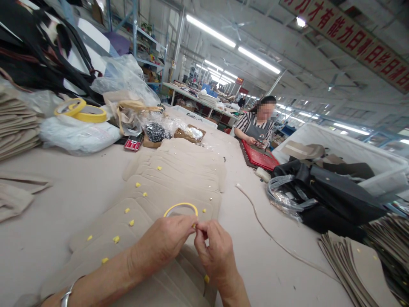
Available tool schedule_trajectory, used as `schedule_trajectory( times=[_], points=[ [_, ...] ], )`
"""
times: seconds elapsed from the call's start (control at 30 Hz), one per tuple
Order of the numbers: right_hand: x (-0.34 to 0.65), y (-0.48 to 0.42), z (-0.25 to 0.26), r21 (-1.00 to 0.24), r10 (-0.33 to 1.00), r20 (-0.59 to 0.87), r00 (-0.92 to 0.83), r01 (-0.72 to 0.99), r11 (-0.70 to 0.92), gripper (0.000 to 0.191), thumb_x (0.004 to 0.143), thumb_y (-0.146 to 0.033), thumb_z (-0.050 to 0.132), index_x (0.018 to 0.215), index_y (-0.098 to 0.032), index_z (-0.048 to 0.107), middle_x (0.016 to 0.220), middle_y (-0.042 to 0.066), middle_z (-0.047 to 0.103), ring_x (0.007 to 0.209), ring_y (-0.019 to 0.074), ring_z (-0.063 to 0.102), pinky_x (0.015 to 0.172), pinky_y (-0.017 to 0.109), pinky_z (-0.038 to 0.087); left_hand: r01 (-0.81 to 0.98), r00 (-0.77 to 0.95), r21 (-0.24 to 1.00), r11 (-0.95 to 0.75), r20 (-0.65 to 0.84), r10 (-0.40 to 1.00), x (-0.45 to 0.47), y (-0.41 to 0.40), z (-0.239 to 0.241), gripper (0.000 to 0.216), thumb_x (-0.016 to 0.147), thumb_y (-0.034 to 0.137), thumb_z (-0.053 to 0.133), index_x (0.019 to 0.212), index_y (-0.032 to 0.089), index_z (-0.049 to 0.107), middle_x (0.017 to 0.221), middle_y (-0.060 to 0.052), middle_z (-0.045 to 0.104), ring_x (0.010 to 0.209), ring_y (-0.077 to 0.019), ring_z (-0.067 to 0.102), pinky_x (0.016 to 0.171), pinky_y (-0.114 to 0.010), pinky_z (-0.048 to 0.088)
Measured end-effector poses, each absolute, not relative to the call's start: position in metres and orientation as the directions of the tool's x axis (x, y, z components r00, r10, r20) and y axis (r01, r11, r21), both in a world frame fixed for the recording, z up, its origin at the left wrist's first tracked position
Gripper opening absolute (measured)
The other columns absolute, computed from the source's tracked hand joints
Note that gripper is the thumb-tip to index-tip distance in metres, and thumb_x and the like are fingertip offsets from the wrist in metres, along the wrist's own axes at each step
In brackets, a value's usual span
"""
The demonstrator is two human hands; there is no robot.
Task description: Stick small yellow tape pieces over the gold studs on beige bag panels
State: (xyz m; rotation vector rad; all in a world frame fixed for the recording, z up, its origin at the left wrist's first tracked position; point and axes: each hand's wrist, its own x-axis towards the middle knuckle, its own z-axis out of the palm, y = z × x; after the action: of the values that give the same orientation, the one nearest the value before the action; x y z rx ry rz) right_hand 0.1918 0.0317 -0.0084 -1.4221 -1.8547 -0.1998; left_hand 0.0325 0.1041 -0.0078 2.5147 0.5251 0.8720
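My left hand point(161, 239) is closed round a roll of yellow tape point(181, 205), whose upper rim shows beyond the knuckles. The fingertips of my right hand point(219, 251) pinch together against those of the left, where a speck of yellow tape shows. Beneath both hands lies a long row of overlapping beige fabric pieces point(150, 200). Small yellow tape bits point(116, 239) are stuck on several of them along the left side, and a few sit on the right. The lower part of the roll is hidden by my left hand.
More yellow tape rolls point(91, 114) rest on a plastic-wrapped bundle at the left, near a red phone-like device point(133, 143). A beige cord point(268, 232) runs along the right. Black bags point(335, 196) and stacked pieces point(358, 264) stand beyond it. A co-worker point(255, 123) sits across the table.
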Motion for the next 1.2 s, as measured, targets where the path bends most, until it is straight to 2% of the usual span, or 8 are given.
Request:
schedule_trajectory(
  times=[0.1,0.17,0.33,0.5,0.6,0.73,1.0,1.2],
  points=[
    [0.19,0.027,-0.002,-0.338,0.762,0.646,-0.042,0.879,0.335,0.019,0.089,-0.011,0.045,0.083,-0.017,0.062,0.067,0.001,0.06,0.06,0.0137,0.056,0.058,0.024,0.044,0.255,0.721,0.482,-0.838,0.483,0.497,0.034,0.103,-0.001,0.021,0.1,0.019,0.036,0.092,0.018,0.056,0.081,-0.001,0.063,0.075,-0.0146,0.061,0.069,-0.025,0.047],
    [0.187,0.025,0.003,-0.431,0.798,0.602,0.042,0.858,0.279,0.018,0.087,-0.013,0.047,0.082,-0.017,0.064,0.067,0.001,0.061,0.06,0.0133,0.057,0.059,0.024,0.045,0.288,0.712,0.452,-0.844,0.488,0.504,0.036,0.103,0.002,0.022,0.099,0.018,0.036,0.088,0.018,0.055,0.078,0.0,0.061,0.071,-0.0144,0.059,0.065,-0.026,0.045],
    [0.186,0.028,0.009,-0.804,0.879,0.304,0.368,0.594,0.029,0.018,0.084,-0.026,0.053,0.075,-0.017,0.066,0.062,0.0,0.064,0.053,0.0125,0.058,0.052,0.021,0.046,0.322,0.662,0.328,-0.888,0.592,0.459,0.042,0.096,0.004,0.028,0.097,0.014,0.033,0.076,0.019,0.05,0.067,0.001,0.052,0.059,-0.0135,0.049,0.055,-0.026,0.037],
    [0.21,0.031,-0.013,-0.913,0.871,0.023,0.491,0.364,-0.182,0.022,0.077,-0.035,0.059,0.069,-0.016,0.066,0.052,-0.002,0.059,0.045,0.0124,0.054,0.047,0.022,0.044,0.328,0.68,0.263,-0.907,0.601,0.42,0.041,0.09,0.002,0.021,0.096,0.013,0.037,0.081,0.019,0.05,0.07,0.001,0.053,0.063,-0.0149,0.05,0.058,-0.027,0.038],
    [0.22,0.028,-0.026,-0.935,0.909,-0.134,0.394,0.254,-0.248,0.028,0.077,-0.04,0.062,0.076,-0.013,0.069,0.054,-0.002,0.061,0.043,0.0096,0.05,0.044,0.02,0.04,0.419,0.781,0.183,-0.889,0.427,0.456,0.043,0.096,-0.008,0.014,0.094,0.013,0.044,0.083,0.019,0.052,0.076,-0.002,0.058,0.068,-0.0176,0.053,0.059,-0.029,0.039],
    [0.221,0.028,-0.032,-0.924,0.914,-0.24,0.327,0.211,-0.318,0.033,0.074,-0.043,0.065,0.082,-0.011,0.072,0.056,-0.002,0.061,0.042,0.0063,0.045,0.041,0.016,0.036,0.451,0.858,0.104,-0.886,0.221,0.463,0.047,0.101,-0.025,0.009,0.091,0.012,0.051,0.085,0.018,0.053,0.083,-0.005,0.063,0.075,-0.0219,0.055,0.064,-0.033,0.041],
    [0.223,0.036,-0.034,-0.909,0.901,-0.322,0.291,0.172,-0.38,0.025,0.068,-0.037,0.069,0.073,-0.013,0.07,0.053,-0.002,0.058,0.049,0.0092,0.051,0.048,0.02,0.042,0.405,0.879,0.184,-0.895,0.19,0.437,0.042,0.103,-0.033,0.012,0.088,0.007,0.05,0.086,0.019,0.053,0.084,-0.004,0.06,0.077,-0.0221,0.052,0.069,-0.036,0.038],
    [0.219,0.039,-0.032,-0.81,0.919,-0.267,0.288,0.449,-0.376,0.02,0.074,-0.032,0.061,0.071,-0.014,0.07,0.055,-0.002,0.059,0.05,0.011,0.049,0.049,0.021,0.038,0.406,0.865,0.256,-0.877,0.202,0.459,0.039,0.107,-0.039,0.012,0.089,0.008,0.049,0.088,0.02,0.053,0.087,-0.003,0.059,0.08,-0.0223,0.051,0.07,-0.035,0.038]
  ],
)
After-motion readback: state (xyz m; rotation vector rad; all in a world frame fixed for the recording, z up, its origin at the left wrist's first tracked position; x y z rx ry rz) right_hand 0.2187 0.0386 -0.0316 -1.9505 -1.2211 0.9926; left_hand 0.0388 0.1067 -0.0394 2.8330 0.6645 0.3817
